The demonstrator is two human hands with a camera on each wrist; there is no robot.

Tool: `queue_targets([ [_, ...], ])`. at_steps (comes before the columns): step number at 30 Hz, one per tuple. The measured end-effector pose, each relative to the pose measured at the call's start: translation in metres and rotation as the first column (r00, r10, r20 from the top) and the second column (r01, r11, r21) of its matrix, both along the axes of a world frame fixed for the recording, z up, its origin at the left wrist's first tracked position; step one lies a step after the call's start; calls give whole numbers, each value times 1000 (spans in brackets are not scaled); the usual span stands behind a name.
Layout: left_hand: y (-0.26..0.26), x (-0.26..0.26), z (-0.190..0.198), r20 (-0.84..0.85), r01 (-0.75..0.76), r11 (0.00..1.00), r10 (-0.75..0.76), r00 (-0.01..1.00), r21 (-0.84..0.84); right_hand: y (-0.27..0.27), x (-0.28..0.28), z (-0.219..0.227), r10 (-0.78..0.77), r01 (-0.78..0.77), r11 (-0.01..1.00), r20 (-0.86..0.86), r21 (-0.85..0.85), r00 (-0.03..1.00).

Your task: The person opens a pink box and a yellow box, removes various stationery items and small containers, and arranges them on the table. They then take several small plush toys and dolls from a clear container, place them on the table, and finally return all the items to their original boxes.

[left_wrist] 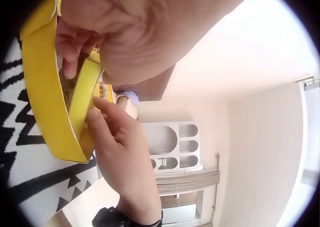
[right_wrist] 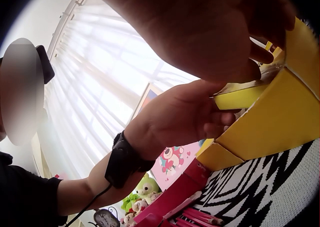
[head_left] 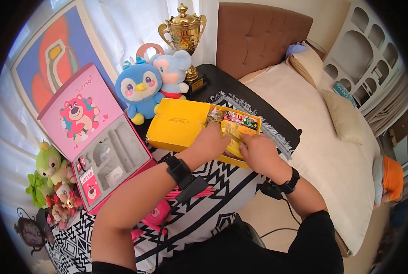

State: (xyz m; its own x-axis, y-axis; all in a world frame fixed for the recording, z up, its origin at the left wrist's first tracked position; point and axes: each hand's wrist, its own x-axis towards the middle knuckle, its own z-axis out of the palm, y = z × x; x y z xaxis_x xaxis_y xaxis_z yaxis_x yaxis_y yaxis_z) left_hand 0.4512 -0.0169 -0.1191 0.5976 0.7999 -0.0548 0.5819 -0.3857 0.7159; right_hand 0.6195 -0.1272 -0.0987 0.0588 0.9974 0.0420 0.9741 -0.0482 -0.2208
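A yellow gift box (head_left: 185,144) lies open on the table, its lid folded back to the left. Inside the tray half is a slim yellow carton (left_wrist: 84,94), tilted up on edge. My left hand (head_left: 211,142) holds its left end, thumb above and fingers curled beneath, as the right wrist view shows. Thumb and forefinger of my right hand (head_left: 262,154) pinch the other end. Shredded paper filler (head_left: 213,117) shows at the back of the tray, beside small colourful packets (head_left: 240,119). The tray's front wall (right_wrist: 280,122) stands just below both hands.
A pink Lotso box (head_left: 83,109) stands open at the left. Plush toys (head_left: 140,89) and a gold trophy (head_left: 184,36) are behind the yellow box. Pink items (head_left: 157,213) lie in front on the patterned cloth (head_left: 199,219). A bed (head_left: 313,137) is to the right.
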Motion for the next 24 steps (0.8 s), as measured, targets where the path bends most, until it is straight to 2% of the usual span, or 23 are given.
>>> queue_targets([
  [2, 2, 4, -1, 52, 0, 998, 3, 999, -55, 1, -1, 2, 12, -12, 1000, -9, -4, 1000],
  [4, 4, 6, 0, 164, 15, 981, 17, 986, -191, -4, -1, 7, 4, 2, 999, -119, 44, 993],
  [5, 1, 3, 14, 165, 16, 981, 16, 986, -192, -8, -3, 10, 4, 2, 999, -118, 44, 993],
  [6, -2, -5, 27, 276, 32, 936, 70, 959, -351, -13, -7, 13, 103, -66, 957, -120, 282, 987],
  [7, -6, -14, 41, 370, 66, 864, 144, 918, -500, -17, -10, 16, 200, -124, 857, -101, 500, 975],
  [8, -10, -24, 48, 365, 61, 861, 149, 919, -505, -22, -11, 19, 202, -124, 859, -107, 496, 973],
  [10, -19, -47, 59, 431, 91, 815, 204, 879, -572, -27, -13, 25, 410, -377, 755, 64, 537, 910],
  [11, -24, -61, 64, 426, 86, 816, 205, 881, -572, -30, -16, 26, 411, -375, 754, 58, 540, 910],
  [13, -38, -89, 69, 316, 37, 725, 253, 914, -688, -36, -25, 25, 597, -589, 664, 147, 461, 789],
  [14, -44, -100, 64, 313, 33, 725, 255, 915, -688, -38, -31, 20, 656, -637, 610, 151, 472, 740],
  [15, -51, -111, 58, 242, 9, 713, 226, 944, -701, -38, -37, 14, 657, -637, 609, 148, 473, 739],
  [16, -55, -119, 52, 171, -16, 703, 196, 965, -711, -38, -44, 7, 699, -678, 575, 157, 458, 698],
  [17, -56, -126, 43, 171, -19, 703, 199, 965, -710, -37, -50, 0, 738, -718, 538, 167, 442, 654],
  [18, -55, -130, 33, 82, -70, 726, 171, 982, -684, -35, -58, -4, 749, -727, 531, 159, 436, 643],
  [20, -52, -134, 30, -56, -140, 757, 135, 989, -638, -29, -67, -15, 751, -735, 541, 159, 409, 641],
  [22, -42, -135, 20, -32, -156, 742, 179, 983, -652, -22, -73, -26, 751, -741, 556, 155, 378, 642],
  [24, -35, -137, 10, -9, -172, 726, 222, 975, -666, -14, -75, -34, 690, -674, 661, 88, 330, 719],
])
